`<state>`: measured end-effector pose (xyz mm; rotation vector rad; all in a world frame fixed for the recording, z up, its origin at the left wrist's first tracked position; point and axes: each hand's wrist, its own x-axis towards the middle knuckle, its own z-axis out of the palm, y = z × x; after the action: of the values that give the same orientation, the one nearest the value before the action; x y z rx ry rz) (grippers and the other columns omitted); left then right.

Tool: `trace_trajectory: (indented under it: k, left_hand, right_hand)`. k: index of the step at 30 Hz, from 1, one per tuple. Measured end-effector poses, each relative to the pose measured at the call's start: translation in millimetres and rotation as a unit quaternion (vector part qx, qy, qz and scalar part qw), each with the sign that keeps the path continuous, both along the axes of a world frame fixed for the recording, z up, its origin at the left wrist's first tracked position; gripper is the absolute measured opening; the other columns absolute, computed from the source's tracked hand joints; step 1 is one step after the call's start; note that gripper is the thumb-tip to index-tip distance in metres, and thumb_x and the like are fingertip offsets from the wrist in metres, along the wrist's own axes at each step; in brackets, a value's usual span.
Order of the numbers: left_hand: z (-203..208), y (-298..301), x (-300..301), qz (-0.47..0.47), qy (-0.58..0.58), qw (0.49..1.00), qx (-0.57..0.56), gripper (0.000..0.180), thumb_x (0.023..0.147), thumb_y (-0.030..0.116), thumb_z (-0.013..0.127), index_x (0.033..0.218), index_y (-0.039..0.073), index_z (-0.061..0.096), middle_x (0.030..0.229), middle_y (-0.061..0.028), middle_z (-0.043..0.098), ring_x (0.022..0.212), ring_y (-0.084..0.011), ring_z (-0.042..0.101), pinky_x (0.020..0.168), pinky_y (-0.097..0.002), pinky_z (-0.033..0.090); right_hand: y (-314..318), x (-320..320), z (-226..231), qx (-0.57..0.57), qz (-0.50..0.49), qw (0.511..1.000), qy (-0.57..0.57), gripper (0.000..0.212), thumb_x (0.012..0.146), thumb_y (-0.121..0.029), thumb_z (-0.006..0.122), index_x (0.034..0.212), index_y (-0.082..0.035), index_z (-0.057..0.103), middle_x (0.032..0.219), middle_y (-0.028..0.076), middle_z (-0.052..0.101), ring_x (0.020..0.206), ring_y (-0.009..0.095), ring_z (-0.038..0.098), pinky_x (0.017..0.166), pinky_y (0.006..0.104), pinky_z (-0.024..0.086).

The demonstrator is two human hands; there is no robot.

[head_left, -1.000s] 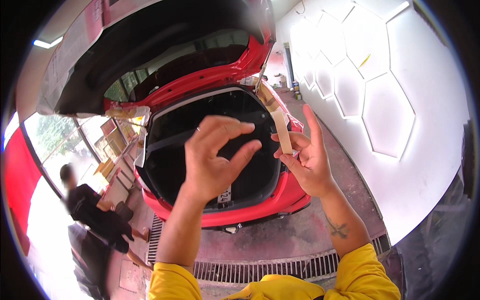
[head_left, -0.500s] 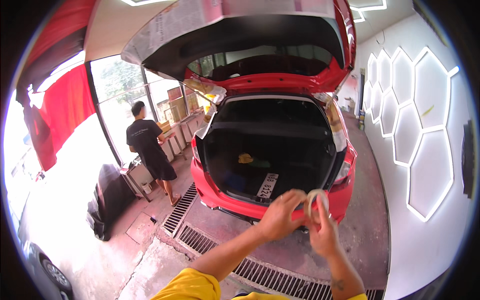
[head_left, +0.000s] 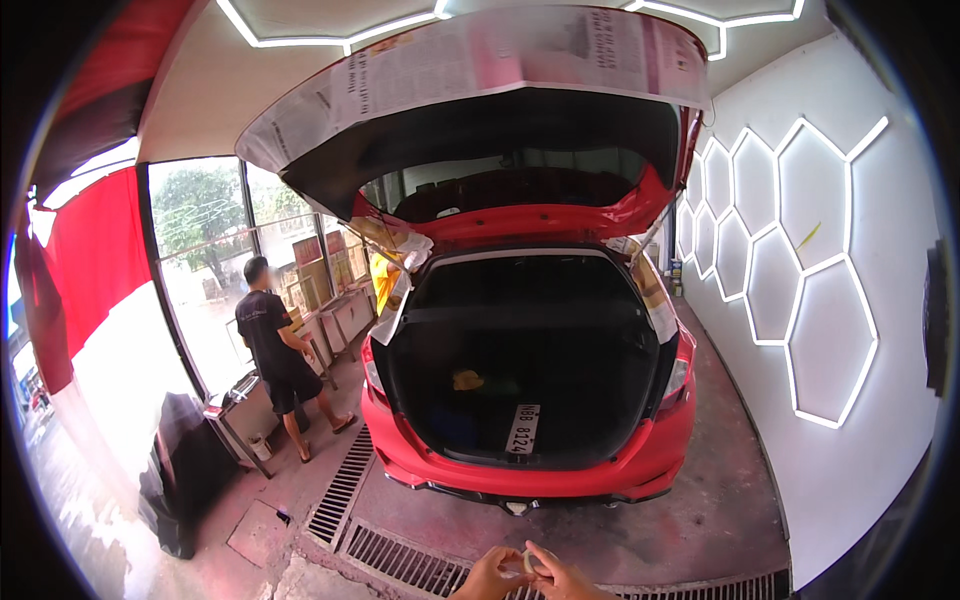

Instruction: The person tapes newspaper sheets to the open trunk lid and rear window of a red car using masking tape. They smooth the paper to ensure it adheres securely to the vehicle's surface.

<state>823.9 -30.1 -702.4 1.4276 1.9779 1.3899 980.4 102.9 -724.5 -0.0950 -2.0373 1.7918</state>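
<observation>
Both hands are low in the picture, close together. My right hand (head_left: 562,580) holds a pale roll of masking tape (head_left: 529,563), thumb and fingers closed on its ring. My left hand (head_left: 488,574) curls against the roll's other side, its fingertips touching it; the finer grip is too small to make out. Beyond the hands stands a red car (head_left: 590,480) with its tailgate (head_left: 470,160) raised. Newspaper sheets (head_left: 420,85) cover the tailgate's edge. In the dark boot (head_left: 590,400) lie a white licence plate (head_left: 522,430) and a yellowish cloth-like piece (head_left: 467,380).
A person in black (head_left: 268,330) stands at the left by a bench (head_left: 235,420) and windows. A metal floor grate (head_left: 400,567) runs between me and the car. A dark-covered object (head_left: 180,480) stands at left. Hexagonal lights (head_left: 815,270) line the right wall.
My view has tilted up, so the hands and tape roll sit much lower in the picture. My hands have drawn together around the roll. The person at left has turned slightly.
</observation>
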Motion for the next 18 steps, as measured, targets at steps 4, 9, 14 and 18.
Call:
trace_trajectory:
  k: [4,9,14,18]
  left_hand:
    - [-6,-47,-68,0.023,-0.233,0.972,0.033,0.045,0.09,0.004,0.078,0.132,0.002,0.061,0.108,-0.0113,0.071,0.098,-0.0185,0.069,0.086,-0.0328,0.056]
    - [1,-99,-147,0.019,-0.005,0.998,-0.061,0.021,0.094,0.015,0.074,0.111,0.002,0.073,0.104,-0.0147,0.077,0.093,-0.0201,0.073,0.082,-0.0363,0.057]
    - [21,-110,-159,0.067,0.099,0.991,-0.059,0.023,0.099,0.019,0.061,0.111,0.003,0.072,0.105,-0.0241,0.072,0.09,-0.0487,0.068,0.078,-0.0526,0.055]
    - [-20,-107,-177,0.021,0.096,0.989,-0.114,0.034,0.102,0.023,0.058,0.13,0.003,0.061,0.115,-0.031,0.067,0.092,-0.0538,0.065,0.078,-0.0548,0.055]
  right_hand:
    - [-50,-79,-8,0.067,-0.021,0.998,-0.002,0.065,0.107,-0.004,0.057,0.166,-0.009,0.03,0.161,0.017,0.042,0.137,0.026,0.058,0.11,0.0349,0.049]
    - [-96,-121,58,0.064,0.025,0.99,-0.126,0.057,0.112,-0.027,0.053,0.164,-0.009,0.036,0.155,0.023,0.053,0.134,0.024,0.059,0.111,0.0373,0.046]
    - [-116,-155,53,0.182,-0.007,0.98,-0.086,0.059,0.112,-0.023,0.051,0.166,-0.011,0.032,0.154,0.023,0.055,0.14,0.031,0.056,0.115,0.0394,0.042]
    - [-113,-165,47,0.154,0.006,0.979,-0.135,0.06,0.111,-0.021,0.053,0.166,-0.009,0.031,0.153,0.023,0.056,0.138,0.032,0.059,0.111,0.0409,0.047]
